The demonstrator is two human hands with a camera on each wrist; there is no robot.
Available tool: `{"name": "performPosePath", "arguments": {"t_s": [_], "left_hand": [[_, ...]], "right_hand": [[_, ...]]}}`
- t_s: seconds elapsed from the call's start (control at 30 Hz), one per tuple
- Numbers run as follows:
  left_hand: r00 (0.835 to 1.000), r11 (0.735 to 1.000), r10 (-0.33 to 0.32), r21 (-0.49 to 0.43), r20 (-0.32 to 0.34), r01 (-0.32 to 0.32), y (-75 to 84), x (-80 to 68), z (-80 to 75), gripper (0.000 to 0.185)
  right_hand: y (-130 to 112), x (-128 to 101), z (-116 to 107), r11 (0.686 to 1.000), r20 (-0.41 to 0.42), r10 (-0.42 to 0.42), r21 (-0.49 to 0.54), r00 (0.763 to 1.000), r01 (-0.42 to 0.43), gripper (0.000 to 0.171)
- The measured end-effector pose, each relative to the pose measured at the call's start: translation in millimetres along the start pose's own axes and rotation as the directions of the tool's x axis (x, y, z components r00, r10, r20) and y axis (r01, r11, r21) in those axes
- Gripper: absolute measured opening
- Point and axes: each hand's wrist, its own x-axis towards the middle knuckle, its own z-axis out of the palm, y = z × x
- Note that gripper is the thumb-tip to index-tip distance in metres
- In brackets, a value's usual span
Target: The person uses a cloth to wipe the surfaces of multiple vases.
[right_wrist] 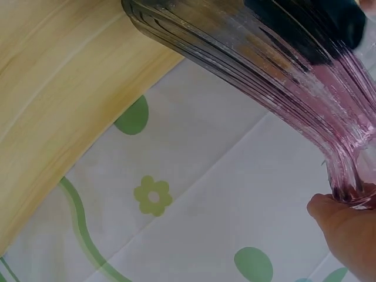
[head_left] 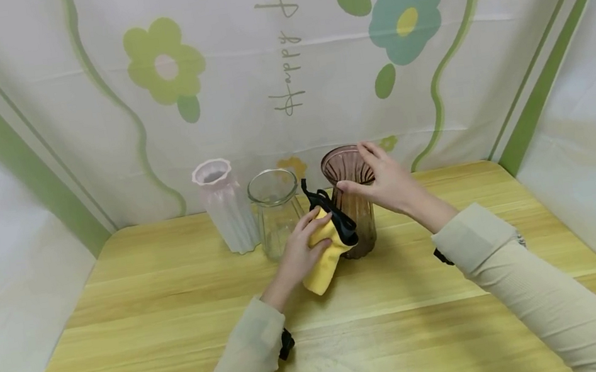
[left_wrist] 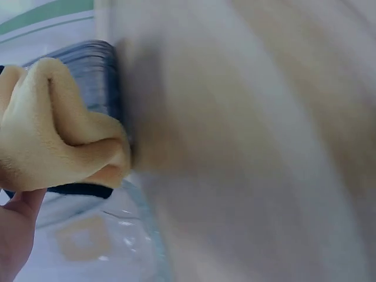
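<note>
A person sits at a pale wooden surface (head_left: 181,329) closed in by a white backdrop (head_left: 239,92) printed with green and teal flowers. Three vases stand in a row near the back edge. On the left is a white fluted vase (head_left: 225,206), in the middle a clear glass vase (head_left: 276,213), and on the right a ribbed pink glass vase (head_left: 353,203).

The right hand (head_left: 383,183) grips the rim of the pink vase, with the thumb on the near side of the rim and the fingers curled over the top. In the right wrist view the thumb presses against the flared lip, and the ribbed glass runs away toward the surface.

The left hand (head_left: 303,249) clutches a bunched yellow cloth (head_left: 324,258), its fingers curled round the fabric, and holds the cloth against the left side of the pink vase. The cloth hangs down almost to the surface. It sits between the clear vase and the pink vase, just beside both. A black strap (head_left: 331,216) lies over the top of the cloth and against the pink vase.

The left wrist view shows the folded cloth pressed to a dark ribbed wall, with the clear vase's rim just below it. The rest of that view is blurred.

Both arms wear cream sleeves (head_left: 523,281).
</note>
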Motion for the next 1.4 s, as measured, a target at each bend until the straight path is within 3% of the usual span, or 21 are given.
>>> {"name": "performPosePath", "arguments": {"t_s": [0.13,0.33,0.5,0.63,0.87,1.0,1.1,1.23,1.4], "left_hand": [[1.0,1.0,0.013,-0.001,0.019,-0.013,-8.3,-2.6,2.2,0.047],[1.0,0.999,0.011,-0.048,-0.018,-0.011,-12.3,-4.4,3.8,0.048],[0.998,0.995,-0.001,-0.104,-0.059,-0.005,-7.8,-3.0,2.2,0.049],[0.992,0.99,0.034,-0.13,-0.119,-0.05,-1.4,1.7,-0.4,0.048],[0.972,0.981,0.123,-0.124,-0.199,-0.15,9.1,15.3,-5.9,0.05],[0.985,0.989,0.098,-0.094,-0.142,-0.112,9.6,18.1,-7.4,0.052],[0.997,0.996,0.032,-0.078,-0.066,-0.037,7.1,16.6,-6.9,0.054],[0.999,0.998,-0.049,-0.031,0.006,0.049,-0.4,11.0,-3.1,0.055],[0.998,0.998,-0.058,0.012,0.039,0.058,-10.0,1.7,2.1,0.053]], "right_hand": [[-0.2,0.0,-1.7,1.0,0.005,0.007,-0.027,1.0,-0.007,0.109],[5.2,1.7,-12.1,0.995,0.051,-0.019,-0.097,0.999,0.024,0.101],[19.4,4.1,-18.8,0.996,0.125,-0.071,-0.045,0.99,0.077,0.091],[23.4,4.3,-18.9,0.996,0.152,-0.081,-0.014,0.985,0.084,0.09],[16.7,1.1,-14.8,0.999,0.119,-0.044,-0.007,0.992,0.046,0.093],[12.0,-1.9,-11.4,0.999,0.086,-0.024,-0.023,0.996,0.026,0.096],[9.7,-3.4,-9.8,0.999,0.066,-0.016,-0.027,0.998,0.018,0.097],[8.1,-4.4,-8.0,1.0,0.043,-0.005,-0.017,0.999,0.006,0.097],[6.0,-5.6,-6.4,1.0,0.028,0.007,0.002,1.0,-0.007,0.097]]}}
